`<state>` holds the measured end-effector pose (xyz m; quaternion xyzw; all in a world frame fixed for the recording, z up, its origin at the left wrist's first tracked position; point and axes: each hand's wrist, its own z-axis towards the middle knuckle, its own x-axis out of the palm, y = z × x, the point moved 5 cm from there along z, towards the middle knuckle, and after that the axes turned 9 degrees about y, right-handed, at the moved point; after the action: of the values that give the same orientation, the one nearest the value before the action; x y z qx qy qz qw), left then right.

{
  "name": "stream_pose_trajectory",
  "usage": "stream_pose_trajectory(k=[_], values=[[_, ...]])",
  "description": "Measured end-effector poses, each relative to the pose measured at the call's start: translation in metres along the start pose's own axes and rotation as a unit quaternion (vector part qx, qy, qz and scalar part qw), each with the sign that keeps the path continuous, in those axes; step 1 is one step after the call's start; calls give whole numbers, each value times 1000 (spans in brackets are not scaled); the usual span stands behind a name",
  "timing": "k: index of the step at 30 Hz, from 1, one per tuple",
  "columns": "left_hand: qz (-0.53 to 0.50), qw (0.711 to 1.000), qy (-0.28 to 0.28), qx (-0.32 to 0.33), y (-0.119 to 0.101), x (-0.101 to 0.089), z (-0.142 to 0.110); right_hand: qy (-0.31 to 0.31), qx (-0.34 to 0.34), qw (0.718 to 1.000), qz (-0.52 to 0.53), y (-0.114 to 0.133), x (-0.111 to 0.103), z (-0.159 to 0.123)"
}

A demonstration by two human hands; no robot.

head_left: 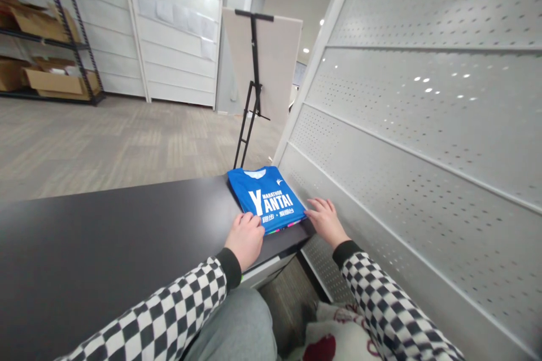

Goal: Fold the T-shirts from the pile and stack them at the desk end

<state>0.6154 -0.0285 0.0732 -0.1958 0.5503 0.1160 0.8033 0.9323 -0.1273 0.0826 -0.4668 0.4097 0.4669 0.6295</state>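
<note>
A folded blue T-shirt (274, 189) with white "Marathon Yantai" lettering lies flat at the right end of the dark tabletop (127, 254). Its collar points away from me, and coloured edges show beneath its near side. My left hand (246, 238) is at the shirt's near left corner, fingers bent and closed over the edge. At the near right corner, my right hand (327, 222) has its fingers stretched out and apart, the thumb side touching the fabric. The undersides of both hands are hidden.
A white perforated panel wall (402, 141) rises close along the right. Behind the table stands a black easel (254, 56) with a pale board (282, 67). Far left, a black shelf rack (76, 48) holds cardboard boxes (59, 83). A patterned cloth (342, 338) lies below, near my lap.
</note>
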Motion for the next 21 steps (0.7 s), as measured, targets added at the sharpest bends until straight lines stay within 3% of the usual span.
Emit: stream_pose_trajectory(k=[5, 9, 13, 17, 19, 21], values=[[-12, 1000, -10, -2, -1, 11, -5, 25, -1, 1000, -6, 3, 9, -8], [-45, 999, -4, 0, -1, 17, -19, 62, 57, 996, 38, 20, 3, -2], [-73, 996, 40, 9, -4, 21, -41, 88, 50, 988, 116, 78, -14, 14], [-88, 984, 146, 51, -4, 28, -75, 239, -37, 953, 180, 143, -9, 22], [-89, 979, 169, 70, 1, 25, -100, 295, -54, 938, 176, 158, -7, 23], [-98, 977, 173, 77, 9, 16, -132, 303, -64, 938, 154, 164, -13, 26]])
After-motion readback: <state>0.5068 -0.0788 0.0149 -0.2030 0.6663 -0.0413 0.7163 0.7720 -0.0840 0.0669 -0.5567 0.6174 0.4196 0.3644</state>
